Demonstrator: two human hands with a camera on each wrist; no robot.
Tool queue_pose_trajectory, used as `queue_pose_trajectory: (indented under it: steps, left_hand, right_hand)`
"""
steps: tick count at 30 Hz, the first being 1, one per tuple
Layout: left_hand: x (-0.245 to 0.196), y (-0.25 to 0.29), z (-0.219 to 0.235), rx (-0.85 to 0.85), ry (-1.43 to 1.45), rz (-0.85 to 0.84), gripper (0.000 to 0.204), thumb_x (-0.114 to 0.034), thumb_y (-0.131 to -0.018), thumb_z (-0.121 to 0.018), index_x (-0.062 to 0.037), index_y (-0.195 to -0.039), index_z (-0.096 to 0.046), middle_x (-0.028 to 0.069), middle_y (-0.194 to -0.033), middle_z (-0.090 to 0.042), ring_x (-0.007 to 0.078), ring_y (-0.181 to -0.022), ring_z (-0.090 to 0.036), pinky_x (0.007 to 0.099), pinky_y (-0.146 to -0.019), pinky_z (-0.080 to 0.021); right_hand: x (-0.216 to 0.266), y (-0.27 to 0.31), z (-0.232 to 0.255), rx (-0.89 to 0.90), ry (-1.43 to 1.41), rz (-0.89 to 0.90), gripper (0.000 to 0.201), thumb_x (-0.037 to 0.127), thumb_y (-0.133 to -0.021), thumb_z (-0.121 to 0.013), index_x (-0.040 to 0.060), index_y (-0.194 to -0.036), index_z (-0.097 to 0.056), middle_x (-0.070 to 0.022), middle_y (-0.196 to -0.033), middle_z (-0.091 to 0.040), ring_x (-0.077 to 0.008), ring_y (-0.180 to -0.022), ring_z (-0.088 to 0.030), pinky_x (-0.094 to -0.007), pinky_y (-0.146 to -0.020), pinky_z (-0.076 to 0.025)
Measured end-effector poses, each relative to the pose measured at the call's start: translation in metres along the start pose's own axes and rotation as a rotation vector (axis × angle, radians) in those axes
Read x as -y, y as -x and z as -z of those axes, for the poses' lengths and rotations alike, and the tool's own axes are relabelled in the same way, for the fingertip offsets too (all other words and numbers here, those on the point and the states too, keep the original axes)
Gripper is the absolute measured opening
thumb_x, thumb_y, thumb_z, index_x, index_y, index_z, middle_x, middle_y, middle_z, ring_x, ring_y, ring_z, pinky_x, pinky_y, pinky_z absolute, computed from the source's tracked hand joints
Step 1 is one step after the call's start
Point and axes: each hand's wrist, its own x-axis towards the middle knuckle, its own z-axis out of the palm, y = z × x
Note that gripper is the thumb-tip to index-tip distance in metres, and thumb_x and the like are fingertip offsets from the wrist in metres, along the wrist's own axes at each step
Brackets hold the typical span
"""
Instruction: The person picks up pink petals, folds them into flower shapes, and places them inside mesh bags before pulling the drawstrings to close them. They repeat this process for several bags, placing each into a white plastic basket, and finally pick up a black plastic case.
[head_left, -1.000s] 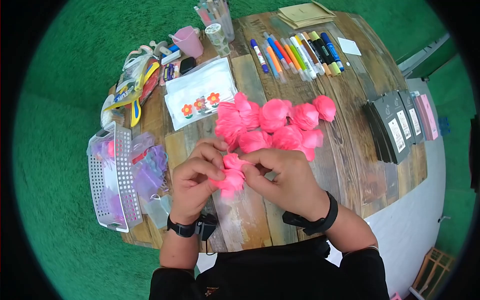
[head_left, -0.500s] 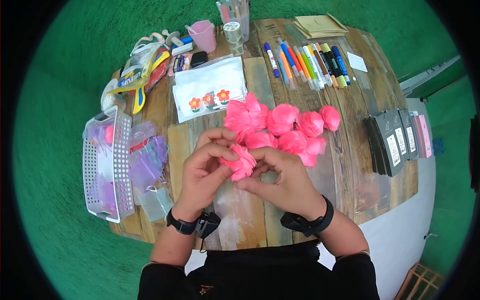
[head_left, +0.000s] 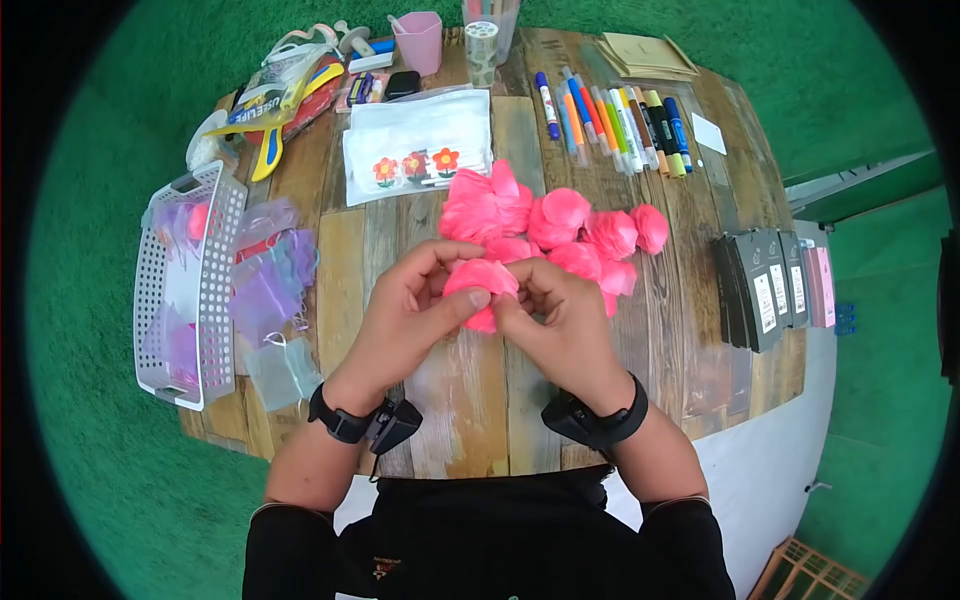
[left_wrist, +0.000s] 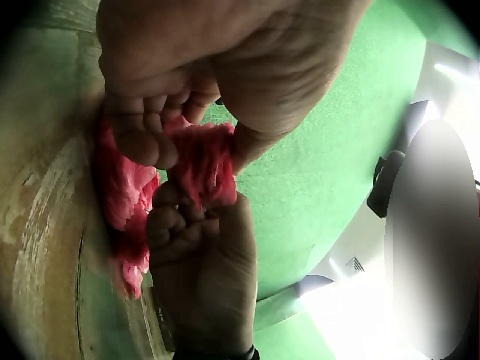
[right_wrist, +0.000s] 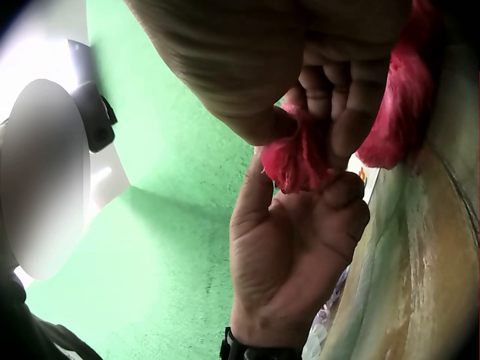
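Observation:
In the head view a ruffled pink flower [head_left: 480, 285] is held above the table between both hands. My left hand [head_left: 410, 305] pinches its left side, thumb across the front. On the right side my right hand [head_left: 560, 315] grips the petals between thumb and curled fingers. Both wrist views show the same flower [left_wrist: 204, 161], [right_wrist: 298, 154] between the two sets of fingers. Several more pink flowers [head_left: 560, 215] lie grouped on the table just beyond the hands.
A white basket [head_left: 217, 290] and organza pouches [head_left: 268, 290] are at the left. White flower-print bags [head_left: 415, 140], markers [head_left: 620, 125], a pink cup [head_left: 418, 45] and brown envelopes [head_left: 648, 55] lie toward the back. Black packages [head_left: 752, 290] stand at the right.
The held flower has turned between the fingers and looks rounder and fuller from above. Both hands have shifted slightly, and the head view has moved a little.

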Motion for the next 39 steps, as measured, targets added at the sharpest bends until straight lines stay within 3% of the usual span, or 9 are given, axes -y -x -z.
queue_pose_trajectory:
  steps: [5,8,11,21,27,29,32,34,39]
  left_hand:
    - [0.016,-0.003,0.001,0.027,0.085,-0.158,0.031,0.004,-0.1,-0.074,-0.0006,-0.129,-0.065,0.0079,-0.122,-0.073,0.0141,-0.114,-0.071,0.0307,-0.096,-0.062]
    - [0.023,-0.006,0.0,0.018,0.032,-0.313,0.021,0.002,-0.1,-0.075,0.0001,-0.121,-0.071,0.0022,-0.115,-0.066,0.0092,-0.104,-0.068,0.0271,-0.087,-0.06]
    - [0.021,-0.005,0.004,0.052,0.024,-0.282,0.023,0.003,-0.1,-0.073,-0.0001,-0.123,-0.068,0.0051,-0.12,-0.062,0.0124,-0.111,-0.064,0.0296,-0.097,-0.054]
    - [-0.002,0.004,-0.003,0.153,0.023,-0.217,0.034,-0.005,-0.098,-0.08,-0.0026,-0.129,-0.067,0.0024,-0.117,-0.062,0.0098,-0.103,-0.062,0.0276,-0.088,-0.054]
    - [-0.054,0.066,0.031,-0.068,-0.779,-0.501,0.049,-0.017,-0.091,-0.087,-0.0077,-0.135,-0.067,0.0096,-0.135,-0.064,0.0236,-0.124,-0.064,0.0364,-0.098,-0.055]
    - [-0.071,0.104,0.063,-0.149,-0.815,-0.359,0.054,-0.015,-0.087,-0.089,-0.0067,-0.135,-0.066,0.0112,-0.139,-0.063,0.029,-0.127,-0.063,0.0402,-0.103,-0.053]
    - [-0.074,0.146,0.107,-0.174,-1.195,-0.261,0.064,-0.01,-0.078,-0.091,-0.0046,-0.136,-0.065,0.0133,-0.141,-0.062,0.035,-0.131,-0.059,0.0439,-0.109,-0.05]
    - [-0.067,0.163,0.116,-0.214,-1.339,-0.121,0.07,-0.008,-0.073,-0.092,-0.0032,-0.138,-0.064,0.0143,-0.143,-0.061,0.0372,-0.134,-0.057,0.045,-0.113,-0.048]
    - [-0.048,0.168,0.115,-0.203,-1.449,-0.061,0.087,-0.007,-0.07,-0.092,-0.0024,-0.149,-0.056,0.0158,-0.146,-0.06,0.0388,-0.137,-0.053,0.0471,-0.118,-0.044]
  right_hand:
    - [-0.003,0.0,-0.003,-0.047,0.063,0.046,0.022,0.007,-0.097,-0.074,-0.0021,-0.117,-0.075,-0.005,-0.093,-0.076,-0.0089,-0.082,-0.07,-0.0266,-0.077,-0.058]
    - [-0.007,0.001,-0.003,-0.082,0.085,0.077,0.027,0.006,-0.097,-0.077,-0.0018,-0.123,-0.074,-0.0052,-0.098,-0.076,-0.0094,-0.084,-0.069,-0.0265,-0.079,-0.058]
    - [-0.002,0.002,-0.003,-0.091,0.099,0.088,0.033,0.005,-0.096,-0.079,-0.0019,-0.128,-0.072,-0.0052,-0.105,-0.076,-0.0098,-0.088,-0.069,-0.0268,-0.081,-0.058]
    - [-0.001,0.008,0.0,-0.069,-0.03,0.198,0.025,-0.002,-0.097,-0.071,-0.0021,-0.122,-0.07,-0.0031,-0.111,-0.073,-0.0094,-0.099,-0.068,-0.0261,-0.088,-0.055]
    - [0.003,0.008,0.003,-0.044,-0.087,0.13,0.023,-0.003,-0.098,-0.068,-0.0024,-0.121,-0.069,-0.0021,-0.109,-0.072,-0.0094,-0.099,-0.067,-0.0263,-0.089,-0.054]
    - [0.005,0.01,0.001,-0.001,-0.09,0.144,0.021,-0.002,-0.098,-0.069,-0.0013,-0.119,-0.069,-0.0007,-0.107,-0.072,-0.0082,-0.098,-0.066,-0.0255,-0.088,-0.053]
    - [0.008,0.014,-0.002,0.072,-0.069,0.112,0.021,-0.001,-0.097,-0.07,-0.0002,-0.119,-0.07,0.0008,-0.107,-0.071,-0.007,-0.096,-0.065,-0.0246,-0.087,-0.052]
    - [0.009,0.017,-0.008,0.119,-0.094,0.077,0.022,0.0,-0.096,-0.071,0.0005,-0.118,-0.071,0.0017,-0.106,-0.071,-0.0062,-0.095,-0.065,-0.024,-0.086,-0.052]
    - [-0.001,0.017,-0.016,0.247,-0.047,0.076,0.021,0.0,-0.094,-0.072,0.0017,-0.115,-0.073,0.002,-0.102,-0.071,-0.0047,-0.091,-0.063,-0.0234,-0.08,-0.05]
